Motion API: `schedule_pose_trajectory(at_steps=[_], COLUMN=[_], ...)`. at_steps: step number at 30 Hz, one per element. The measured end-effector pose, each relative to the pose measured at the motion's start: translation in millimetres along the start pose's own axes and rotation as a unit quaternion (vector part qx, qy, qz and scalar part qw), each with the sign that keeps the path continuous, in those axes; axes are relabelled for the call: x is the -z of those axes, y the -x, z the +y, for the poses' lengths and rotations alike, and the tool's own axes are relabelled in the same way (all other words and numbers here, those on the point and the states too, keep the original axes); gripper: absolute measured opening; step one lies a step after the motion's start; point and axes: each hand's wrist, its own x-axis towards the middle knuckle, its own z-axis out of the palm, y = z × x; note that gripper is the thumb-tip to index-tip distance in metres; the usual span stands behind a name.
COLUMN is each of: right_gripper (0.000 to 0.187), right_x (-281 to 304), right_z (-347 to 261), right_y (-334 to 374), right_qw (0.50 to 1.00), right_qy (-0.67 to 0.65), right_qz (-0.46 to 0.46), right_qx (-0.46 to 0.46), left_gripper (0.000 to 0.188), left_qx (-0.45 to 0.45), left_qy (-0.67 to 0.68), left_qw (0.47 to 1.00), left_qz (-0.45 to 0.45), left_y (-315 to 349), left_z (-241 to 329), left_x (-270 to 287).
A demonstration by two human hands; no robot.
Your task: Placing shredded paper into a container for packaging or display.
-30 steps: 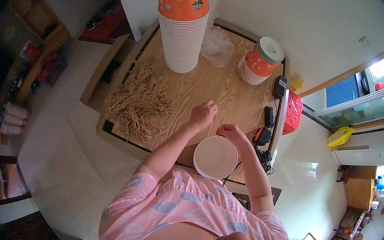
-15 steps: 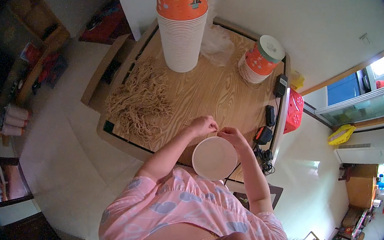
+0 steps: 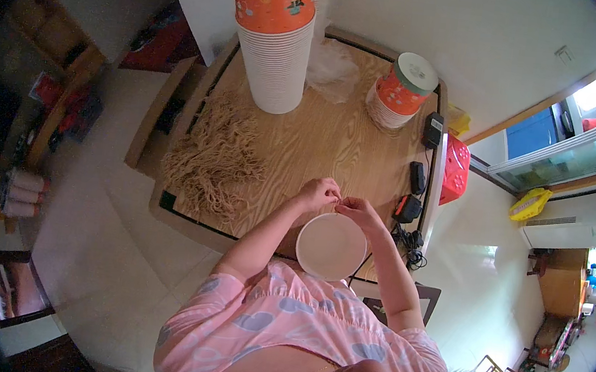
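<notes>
A white paper bucket (image 3: 331, 247) is close to my body at the table's near edge, its round opening facing up. Just beyond its far rim, my left hand (image 3: 321, 193) and my right hand (image 3: 357, 211) meet with fingertips pinched together. Whatever lies between the fingers is too small to make out. The right hand is right by the bucket's rim. To the left on the table is a loose heap of beige cords (image 3: 216, 158). A tall stack of paper buckets (image 3: 275, 66) stands at the far left, the outermost one printed orange and green.
A shorter stack of orange printed buckets (image 3: 402, 91) stands at the far right. Clear plastic wrap (image 3: 332, 69) lies between the stacks. Black adapters (image 3: 433, 131) and a tangled cable (image 3: 410, 249) line the right edge, with a red basket (image 3: 455, 171) beyond.
My hands stay almost in place, still pinched together at the bucket's far rim. The whole view has shifted slightly.
</notes>
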Motion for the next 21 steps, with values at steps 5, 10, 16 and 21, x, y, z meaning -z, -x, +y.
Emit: schedule_pose_trajectory(at_steps=[5, 10, 16, 21], right_gripper=[0.017, 0.019, 0.02, 0.021], right_x=[2.9, 1.6, -2.9, -4.4], right_z=[-6.5, -5.6, -15.3, -17.6], right_y=[6.4, 2.3, 4.9, 7.5], right_qw=[1.0, 0.999, 0.997, 0.998], right_qy=[-0.012, -0.034, -0.05, -0.038], right_qz=[0.004, 0.023, 0.029, 0.023], right_qx=[-0.012, -0.021, -0.046, -0.047], left_gripper=[0.015, 0.012, 0.007, 0.009], left_qx=[0.108, -0.069, -0.011, 0.062], left_qy=[0.001, -0.098, -0.027, -0.039], left_qw=[0.994, 0.992, 1.0, 0.993], left_qz=[-0.008, 0.047, 0.008, 0.092], left_y=[-11.9, -9.7, -10.1, -11.5], left_z=[27.4, 23.8, 8.8, 2.1], left_x=[15.0, 11.1, 6.8, 4.9])
